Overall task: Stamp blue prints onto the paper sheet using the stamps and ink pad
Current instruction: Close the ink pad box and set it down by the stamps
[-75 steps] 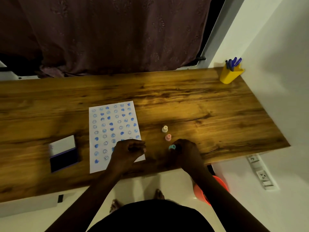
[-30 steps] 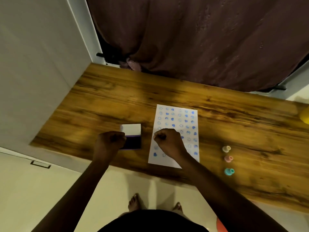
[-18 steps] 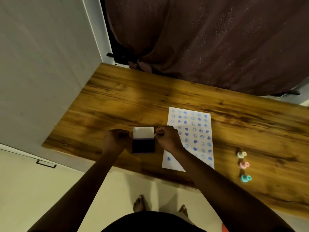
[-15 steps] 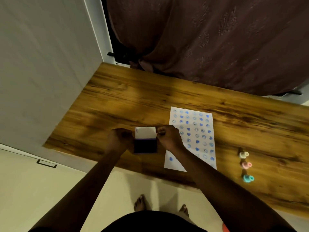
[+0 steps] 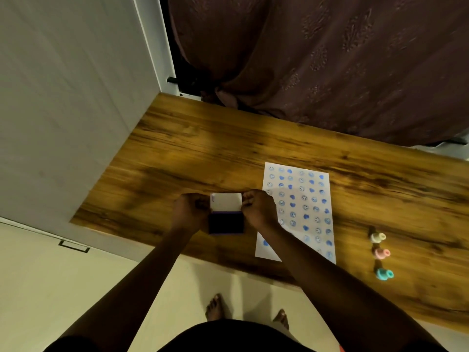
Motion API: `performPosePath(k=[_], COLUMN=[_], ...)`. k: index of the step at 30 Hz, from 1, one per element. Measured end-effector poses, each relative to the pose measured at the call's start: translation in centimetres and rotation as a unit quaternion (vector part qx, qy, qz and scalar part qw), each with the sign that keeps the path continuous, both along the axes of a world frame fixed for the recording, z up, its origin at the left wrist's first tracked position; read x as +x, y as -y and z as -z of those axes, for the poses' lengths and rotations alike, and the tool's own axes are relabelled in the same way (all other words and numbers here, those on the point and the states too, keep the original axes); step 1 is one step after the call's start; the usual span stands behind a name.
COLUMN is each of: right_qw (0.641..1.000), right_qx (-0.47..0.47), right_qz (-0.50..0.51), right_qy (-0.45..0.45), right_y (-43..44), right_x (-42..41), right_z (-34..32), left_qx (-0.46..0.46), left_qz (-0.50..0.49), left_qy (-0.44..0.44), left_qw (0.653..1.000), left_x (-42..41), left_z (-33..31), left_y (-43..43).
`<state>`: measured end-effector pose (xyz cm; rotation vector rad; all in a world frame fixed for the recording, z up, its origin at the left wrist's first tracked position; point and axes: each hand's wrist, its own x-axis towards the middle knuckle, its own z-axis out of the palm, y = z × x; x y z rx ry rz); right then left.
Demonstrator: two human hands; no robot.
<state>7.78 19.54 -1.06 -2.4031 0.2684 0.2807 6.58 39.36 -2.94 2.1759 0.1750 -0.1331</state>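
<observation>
Since the earliest frame both hands have left the paper and the stamps and come together at the ink pad, which sat alone at the left of the sheet then; over the last half second they have hardly shifted.

Going left to right: the left hand is curled against the pad's nine o'clock side, its fingers closed on the case edge. Between the two hands lies the ink pad, open, with its white lid raised at twelve o'clock and the dark blue inking surface toward six o'clock, near the front edge of the wooden table. The right hand presses in from three o'clock, fingertips pinching the lid's right edge; whether it also holds a stamp I cannot tell. Its wrist and forearm cross the lower left corner of the paper sheet.

That sheet lies just beside the pad at three o'clock, flat on the table and covered with rows of blue smiley and heart prints. Well apart, further toward three o'clock, three stamps stand in a short column: a cream stamp farthest from the person, a pink stamp in the middle, and a teal stamp nearest. A dark curtain hangs behind the table at twelve o'clock.
</observation>
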Motion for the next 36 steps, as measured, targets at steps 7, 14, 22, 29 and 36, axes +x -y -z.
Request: performPosePath(k=[7,14,22,29,36], right_qw=[1.0,0.998,0.986,0.988,0.992], right_qx=[0.014,0.059,0.162,0.155,0.125], right_qz=[-0.021,0.003,0.03,0.012,-0.001], right_qy=[-0.018,-0.03,-0.03,-0.007,0.015], right_y=[0.1,1.0,1.9,1.6,1.5], right_x=[-0.1,-0.4,-1.2,-3.0,-5.2], right_z=[0.2,0.1,-0.3,-1.1,-1.4], left_qx=[0.014,-0.016,0.04,0.03,0.049], left_qz=[0.012,0.024,-0.007,-0.035,-0.022], left_qy=[0.019,0.013,0.01,0.033,0.032], left_qw=[1.0,0.999,0.999,0.998,0.998], left_x=[-0.4,-0.8,-1.3,-2.6,-3.3], left_z=[0.4,0.1,-0.8,-0.6,-0.2], left_y=[0.1,0.0,0.9,1.3,0.5])
